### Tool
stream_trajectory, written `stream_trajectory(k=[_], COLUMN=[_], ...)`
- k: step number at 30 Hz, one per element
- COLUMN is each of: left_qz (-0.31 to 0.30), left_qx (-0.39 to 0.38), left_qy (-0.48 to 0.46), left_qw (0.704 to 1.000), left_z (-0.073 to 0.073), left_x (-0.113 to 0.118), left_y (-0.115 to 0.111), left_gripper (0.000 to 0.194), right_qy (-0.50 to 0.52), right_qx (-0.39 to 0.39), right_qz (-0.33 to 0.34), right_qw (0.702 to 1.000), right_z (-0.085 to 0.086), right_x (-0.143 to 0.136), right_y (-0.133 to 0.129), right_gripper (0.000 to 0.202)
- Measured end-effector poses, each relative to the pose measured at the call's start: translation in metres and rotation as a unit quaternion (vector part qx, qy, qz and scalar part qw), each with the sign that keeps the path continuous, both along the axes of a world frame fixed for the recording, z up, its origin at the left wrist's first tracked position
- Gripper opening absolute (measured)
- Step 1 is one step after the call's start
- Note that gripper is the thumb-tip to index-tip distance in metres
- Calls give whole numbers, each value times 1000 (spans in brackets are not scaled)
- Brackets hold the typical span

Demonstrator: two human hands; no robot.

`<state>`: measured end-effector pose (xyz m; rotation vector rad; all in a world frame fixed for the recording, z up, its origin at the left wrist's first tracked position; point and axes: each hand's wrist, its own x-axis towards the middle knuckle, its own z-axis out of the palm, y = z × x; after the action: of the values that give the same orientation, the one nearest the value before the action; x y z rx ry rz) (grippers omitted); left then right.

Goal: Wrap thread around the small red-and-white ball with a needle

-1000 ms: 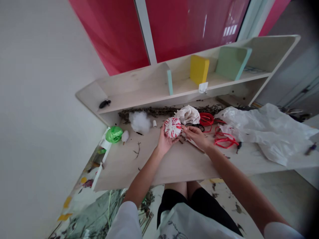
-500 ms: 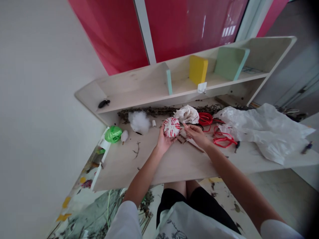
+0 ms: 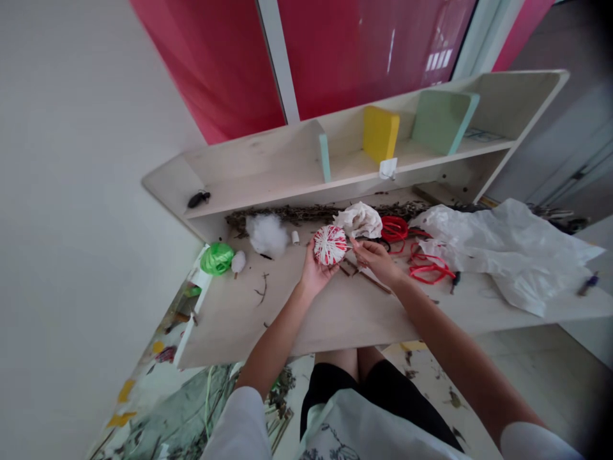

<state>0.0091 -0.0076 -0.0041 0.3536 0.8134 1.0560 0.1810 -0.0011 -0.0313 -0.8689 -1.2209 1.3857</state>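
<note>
A round red ball wrapped in white string rests in my left hand, whose fingers curl round its underside above the desk. My right hand is just to the right of the ball, thumb and fingertips pinched on a short white strand that runs to the ball's right side. Behind the ball lies a crumpled piece of off-white paper or cloth. Thin brown sticks lie on the desk under my right hand.
Left of the ball are white fluffy stuffing, a small white spool and a green ribbon bundle. To the right lie red cord and a white plastic bag. A shelf with dividers stands behind, above dry twigs.
The ball has turned slightly in my left hand, so the white strings lie at a different angle. Both hands stay in almost the same place.
</note>
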Motion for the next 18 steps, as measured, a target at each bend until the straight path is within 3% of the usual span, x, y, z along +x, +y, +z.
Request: stream_trajectory(k=[7, 14, 18], left_qz=[-6, -101, -110], left_qx=[-8, -18, 5], left_qy=[-31, -71, -33], left_qw=[999, 992, 993], left_z=[3, 2, -3], left_x=[1, -1, 2], left_y=[0, -2, -1], left_gripper=[51, 55, 58], right_qy=[0, 13, 40], right_qx=[-2, -8, -18], right_qz=[9, 43, 76], right_qw=[1000, 999, 996], right_z=[3, 10, 9], right_x=[-3, -5, -4], right_y=[-3, -10, -11], right_gripper=[45, 46, 43])
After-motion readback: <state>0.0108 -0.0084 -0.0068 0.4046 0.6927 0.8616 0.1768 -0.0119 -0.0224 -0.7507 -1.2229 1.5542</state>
